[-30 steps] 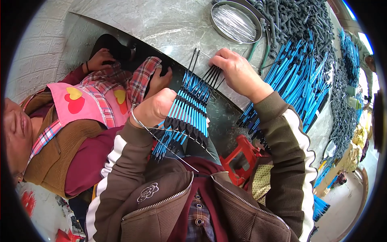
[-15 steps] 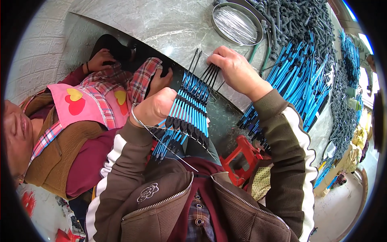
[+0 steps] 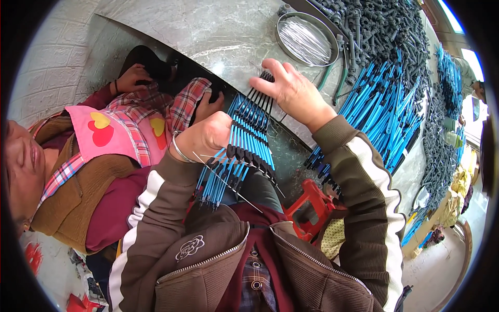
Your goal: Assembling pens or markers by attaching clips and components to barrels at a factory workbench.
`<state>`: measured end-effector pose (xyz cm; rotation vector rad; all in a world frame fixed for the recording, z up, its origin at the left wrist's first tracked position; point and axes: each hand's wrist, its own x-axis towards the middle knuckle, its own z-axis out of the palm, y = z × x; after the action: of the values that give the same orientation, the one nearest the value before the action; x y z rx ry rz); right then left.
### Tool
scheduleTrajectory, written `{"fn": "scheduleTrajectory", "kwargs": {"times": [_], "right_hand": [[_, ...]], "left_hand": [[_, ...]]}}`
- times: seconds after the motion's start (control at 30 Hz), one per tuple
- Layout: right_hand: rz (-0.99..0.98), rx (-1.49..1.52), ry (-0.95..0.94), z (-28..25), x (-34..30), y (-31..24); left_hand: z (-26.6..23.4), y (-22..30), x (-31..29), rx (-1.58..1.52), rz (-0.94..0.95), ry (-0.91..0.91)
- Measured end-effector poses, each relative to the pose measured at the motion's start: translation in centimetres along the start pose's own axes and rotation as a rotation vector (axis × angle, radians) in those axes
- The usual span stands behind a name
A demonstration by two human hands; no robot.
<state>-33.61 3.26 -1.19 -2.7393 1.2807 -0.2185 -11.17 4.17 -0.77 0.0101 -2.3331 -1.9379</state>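
Observation:
A fanned row of blue and black umbrella ribs (image 3: 250, 141) is in front of my body, over the table's near edge. My left hand (image 3: 205, 136) is closed around the row from its left side, and the hand hides part of it. Thin metal wires (image 3: 232, 188) cross the lower part of the ribs. My right hand (image 3: 297, 94) is at the far black ends of the ribs. Its thumb and forefinger stand apart with those ends between them, apparently touching them but not pinched.
On the grey table (image 3: 208, 39) are a round tin of thin wires (image 3: 305, 40), green-handled pliers (image 3: 340, 80), a pile of blue ribs (image 3: 382, 112) and a heap of dark parts (image 3: 379, 31). A person (image 3: 104, 171) sits close on the left. A red stool (image 3: 312, 205) stands below.
My right thumb and forefinger have spread from a pinch at the rib ends. The black ends, fanned apart before, now sit closer together. My left hand keeps its grip.

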Motion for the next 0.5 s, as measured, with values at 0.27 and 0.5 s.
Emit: {"fn": "scheduleTrajectory", "kwargs": {"times": [0.27,0.5], "right_hand": [[-0.017,0.433,0.039,-1.6,-0.6,-1.1],[-0.047,0.712,0.1,-3.1,-1.0,-2.8]], "left_hand": [[2.0,2.6,0.9,0.087,0.256,0.46],[1.2,9.9,2.2,0.213,0.239,0.493]]}}
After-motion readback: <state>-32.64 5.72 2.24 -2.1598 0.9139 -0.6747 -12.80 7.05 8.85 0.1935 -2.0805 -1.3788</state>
